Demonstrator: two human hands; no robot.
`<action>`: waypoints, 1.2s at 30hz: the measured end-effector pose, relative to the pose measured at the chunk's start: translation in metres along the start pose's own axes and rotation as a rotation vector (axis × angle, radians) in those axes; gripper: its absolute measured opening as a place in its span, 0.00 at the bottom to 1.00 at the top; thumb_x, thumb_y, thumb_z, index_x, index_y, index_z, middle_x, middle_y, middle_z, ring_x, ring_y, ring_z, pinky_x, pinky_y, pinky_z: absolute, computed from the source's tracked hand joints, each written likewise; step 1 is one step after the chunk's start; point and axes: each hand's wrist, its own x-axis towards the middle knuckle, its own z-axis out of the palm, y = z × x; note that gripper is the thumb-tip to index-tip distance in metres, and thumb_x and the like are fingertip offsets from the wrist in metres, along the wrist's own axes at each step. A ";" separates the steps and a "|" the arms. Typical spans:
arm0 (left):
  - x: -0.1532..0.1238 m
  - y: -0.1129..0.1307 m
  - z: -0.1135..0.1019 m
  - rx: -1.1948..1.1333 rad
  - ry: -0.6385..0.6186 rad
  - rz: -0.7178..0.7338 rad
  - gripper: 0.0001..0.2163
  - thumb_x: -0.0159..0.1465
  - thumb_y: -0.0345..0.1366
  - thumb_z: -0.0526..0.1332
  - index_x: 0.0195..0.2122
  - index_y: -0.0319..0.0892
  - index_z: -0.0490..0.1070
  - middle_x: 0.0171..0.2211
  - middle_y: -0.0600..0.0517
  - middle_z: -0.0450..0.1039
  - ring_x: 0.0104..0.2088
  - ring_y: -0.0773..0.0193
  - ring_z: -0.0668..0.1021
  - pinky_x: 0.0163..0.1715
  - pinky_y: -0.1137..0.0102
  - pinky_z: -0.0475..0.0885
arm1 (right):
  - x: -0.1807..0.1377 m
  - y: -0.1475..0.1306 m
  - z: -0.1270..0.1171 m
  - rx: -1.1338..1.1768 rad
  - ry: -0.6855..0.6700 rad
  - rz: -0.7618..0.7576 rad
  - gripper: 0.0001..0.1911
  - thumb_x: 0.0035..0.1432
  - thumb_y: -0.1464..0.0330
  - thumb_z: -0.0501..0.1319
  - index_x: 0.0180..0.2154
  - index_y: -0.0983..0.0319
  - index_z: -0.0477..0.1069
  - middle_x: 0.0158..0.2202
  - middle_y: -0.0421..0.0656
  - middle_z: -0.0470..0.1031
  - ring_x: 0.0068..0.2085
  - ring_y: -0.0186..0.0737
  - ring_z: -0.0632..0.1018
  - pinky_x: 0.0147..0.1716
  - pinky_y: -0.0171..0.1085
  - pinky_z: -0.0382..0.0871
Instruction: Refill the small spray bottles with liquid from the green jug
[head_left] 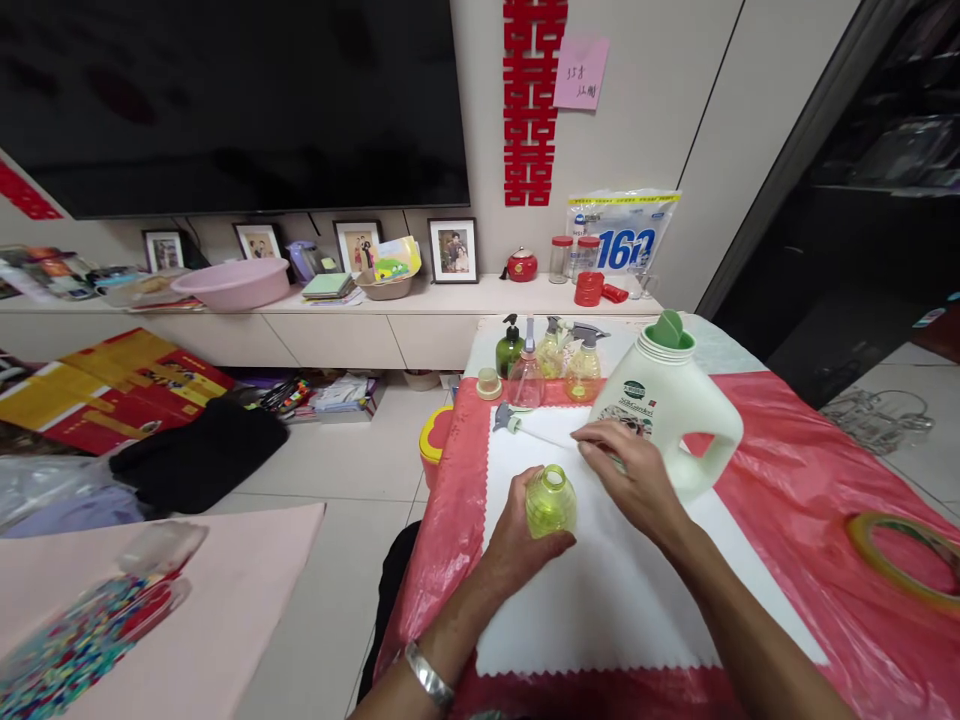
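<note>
My left hand point(517, 535) is wrapped round a small yellow-green bottle point(550, 502) with an open neck, standing on a white cloth point(600, 590). My right hand point(630, 478) lies palm down just right of it, fingers together, over a thin white tube that runs to a grey spray head point(506, 417) lying on the cloth. Whether the fingers pinch the tube is hidden. A big white detergent jug point(667, 410) with a green cap stands right behind that hand.
Several spray and pump bottles point(551, 360) stand at the table's far edge on the red plastic cover point(810, 480). A tape roll point(900, 555) lies at the right. A pink surface point(225, 600) with a bead-filled container is at the left; clutter covers the floor.
</note>
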 end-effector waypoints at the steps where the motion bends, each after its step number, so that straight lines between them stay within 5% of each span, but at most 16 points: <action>1: -0.001 -0.004 0.000 0.000 0.001 0.020 0.41 0.47 0.34 0.73 0.61 0.46 0.56 0.58 0.45 0.66 0.59 0.47 0.70 0.61 0.50 0.65 | 0.014 0.002 0.010 0.001 -0.077 0.003 0.11 0.67 0.67 0.55 0.42 0.59 0.75 0.42 0.44 0.80 0.42 0.40 0.80 0.42 0.40 0.74; 5: -0.003 -0.015 0.003 0.017 0.062 0.088 0.42 0.46 0.33 0.73 0.61 0.46 0.56 0.60 0.45 0.64 0.62 0.46 0.67 0.65 0.51 0.61 | 0.062 0.020 0.051 -0.070 -0.300 0.019 0.08 0.64 0.70 0.59 0.43 0.62 0.76 0.42 0.44 0.80 0.42 0.39 0.79 0.45 0.41 0.74; 8: -0.003 -0.016 0.006 0.034 0.091 0.086 0.41 0.45 0.30 0.71 0.61 0.46 0.57 0.60 0.45 0.65 0.62 0.47 0.68 0.65 0.51 0.60 | 0.084 0.029 0.079 -0.150 -0.413 0.049 0.13 0.65 0.63 0.61 0.48 0.63 0.73 0.48 0.45 0.77 0.47 0.41 0.78 0.48 0.47 0.74; 16: -0.005 -0.010 0.005 0.074 0.093 0.092 0.40 0.45 0.28 0.70 0.60 0.45 0.58 0.57 0.46 0.67 0.59 0.47 0.71 0.62 0.51 0.65 | 0.092 0.029 0.124 -0.224 -0.499 0.139 0.19 0.64 0.60 0.62 0.52 0.62 0.70 0.52 0.47 0.73 0.49 0.43 0.77 0.48 0.49 0.75; 22: -0.003 -0.015 0.004 0.097 0.074 0.100 0.40 0.47 0.33 0.73 0.60 0.46 0.57 0.60 0.45 0.65 0.62 0.46 0.69 0.64 0.50 0.62 | 0.090 0.014 0.077 0.029 -0.307 0.087 0.12 0.59 0.64 0.66 0.42 0.64 0.75 0.40 0.43 0.77 0.40 0.39 0.77 0.45 0.46 0.73; 29: -0.002 -0.020 0.001 0.114 0.043 0.175 0.43 0.53 0.56 0.70 0.64 0.43 0.55 0.64 0.38 0.61 0.66 0.41 0.64 0.66 0.46 0.59 | 0.062 -0.025 -0.020 0.609 0.162 0.066 0.17 0.64 0.60 0.58 0.53 0.55 0.71 0.45 0.41 0.77 0.37 0.37 0.78 0.42 0.44 0.75; 32: -0.003 -0.019 0.001 0.135 0.037 0.208 0.41 0.56 0.58 0.66 0.65 0.43 0.54 0.65 0.38 0.60 0.66 0.41 0.64 0.65 0.46 0.59 | 0.046 -0.043 -0.034 0.966 0.288 0.037 0.12 0.60 0.60 0.65 0.45 0.54 0.75 0.42 0.40 0.78 0.39 0.38 0.79 0.46 0.46 0.75; 36: -0.003 -0.019 0.001 0.149 0.044 0.236 0.41 0.57 0.59 0.65 0.64 0.43 0.54 0.64 0.38 0.60 0.66 0.41 0.64 0.65 0.46 0.59 | 0.033 -0.058 -0.025 1.081 0.280 0.061 0.10 0.57 0.61 0.68 0.42 0.54 0.76 0.42 0.40 0.78 0.42 0.40 0.79 0.51 0.50 0.74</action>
